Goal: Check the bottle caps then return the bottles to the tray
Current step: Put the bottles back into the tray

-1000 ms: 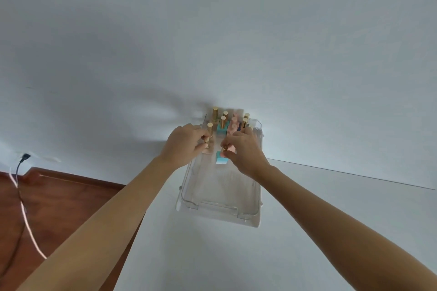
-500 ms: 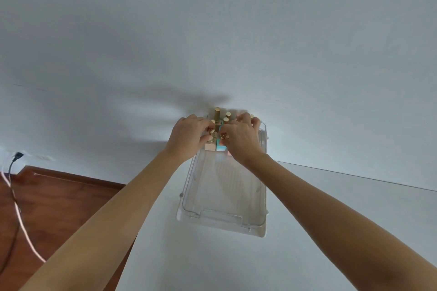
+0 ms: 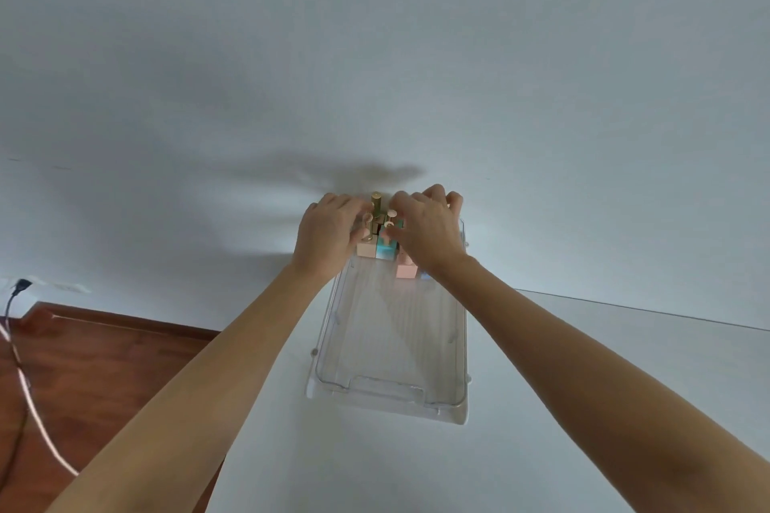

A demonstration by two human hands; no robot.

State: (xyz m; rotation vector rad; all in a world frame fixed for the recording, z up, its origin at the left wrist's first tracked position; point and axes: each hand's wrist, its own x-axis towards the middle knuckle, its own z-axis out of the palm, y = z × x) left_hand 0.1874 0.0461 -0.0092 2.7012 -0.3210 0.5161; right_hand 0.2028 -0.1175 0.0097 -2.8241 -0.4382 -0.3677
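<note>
Both hands have pushed further among the bottles point(image 3: 385, 239): left hand point(image 3: 329, 235) pinches a pink one, right hand point(image 3: 429, 229) curled, grip unclear – checking continues, near tray point(image 3: 387, 396) end bare

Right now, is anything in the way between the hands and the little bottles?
Nothing visible. The left hand and right hand are already on the bottles at the tray's far end.
</note>
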